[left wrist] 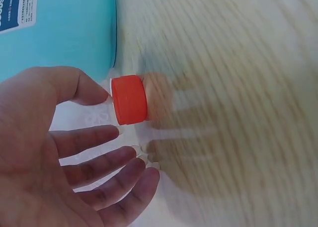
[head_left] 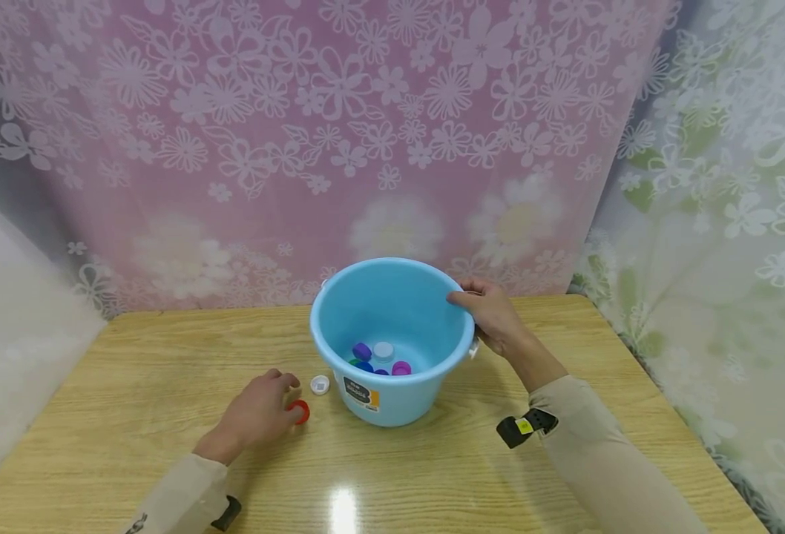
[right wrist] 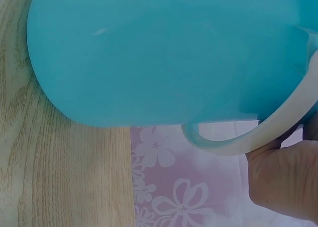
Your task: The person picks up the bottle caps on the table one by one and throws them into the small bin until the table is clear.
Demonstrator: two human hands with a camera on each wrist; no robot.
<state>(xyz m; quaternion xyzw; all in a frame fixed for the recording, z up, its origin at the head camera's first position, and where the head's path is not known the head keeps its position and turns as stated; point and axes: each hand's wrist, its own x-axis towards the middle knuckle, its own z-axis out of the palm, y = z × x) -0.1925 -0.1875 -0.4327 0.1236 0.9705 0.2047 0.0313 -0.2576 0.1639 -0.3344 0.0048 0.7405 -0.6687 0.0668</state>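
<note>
A light blue bucket (head_left: 392,400) stands on the table, with purple, blue, white, pink and green bottle caps (head_left: 383,351) on its bottom. My right hand (head_left: 493,315) grips the bucket's right rim, thumb over the edge; in the right wrist view, part of that hand (right wrist: 285,180) shows beside the white handle (right wrist: 263,137). To the left of the bucket, my left hand (head_left: 262,411) is at a red bottle cap (head_left: 301,411). In the left wrist view the thumb tip meets the red cap (left wrist: 130,100), while the other fingers stay spread and apart from it.
A white cap (head_left: 320,384) lies on the wooden table (head_left: 165,356) between the left hand and the bucket. Behind the table hangs a pink flowered curtain (head_left: 392,148), and a pale flowered curtain (head_left: 720,222) borders the right side.
</note>
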